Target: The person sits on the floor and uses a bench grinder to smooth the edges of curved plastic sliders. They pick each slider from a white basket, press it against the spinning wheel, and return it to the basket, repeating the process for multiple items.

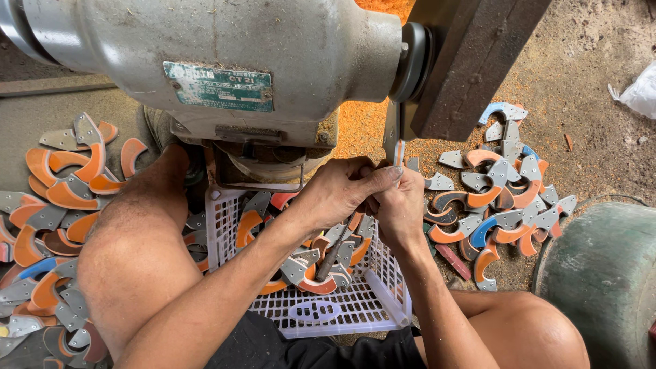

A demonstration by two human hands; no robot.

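We see both hands pinched on one curved piece (398,152), long axis upright, its top at the grinder wheel (393,126) just above; left hand (342,188) & right hand (400,205) touching, over the white basket (383,287).

Daylight is falling on a dirt floor (588,61) where orange sawdust (369,130) is lying scattered, a green drum (605,280) is standing at the right and a white bag (639,92) is lying near the edge.
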